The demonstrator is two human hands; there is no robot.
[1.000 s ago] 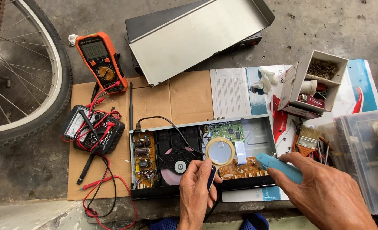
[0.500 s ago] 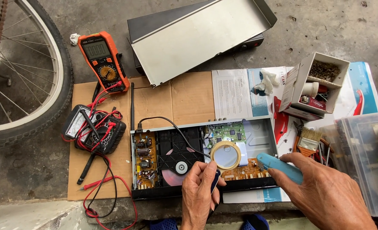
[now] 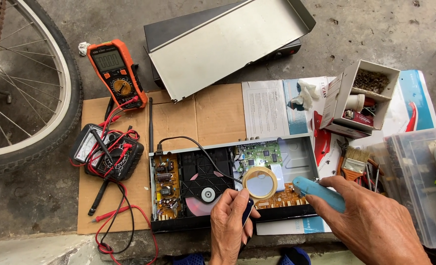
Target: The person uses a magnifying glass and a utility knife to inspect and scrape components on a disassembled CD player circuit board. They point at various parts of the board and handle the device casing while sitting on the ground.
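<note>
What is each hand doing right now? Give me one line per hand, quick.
Left hand: closed on the dark handle of a magnifying glass, held over the opened disc player.
Right hand: closed around a light blue tool.

The left hand (image 3: 231, 221) is closed in a loose fist, fingers curled around a handle. The right hand (image 3: 370, 221) lies palm down, fingers gripping.

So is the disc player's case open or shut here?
Open. The disc player has no top: its circuit boards and disc tray lie exposed, and the grey metal cover rests apart behind it.
</note>
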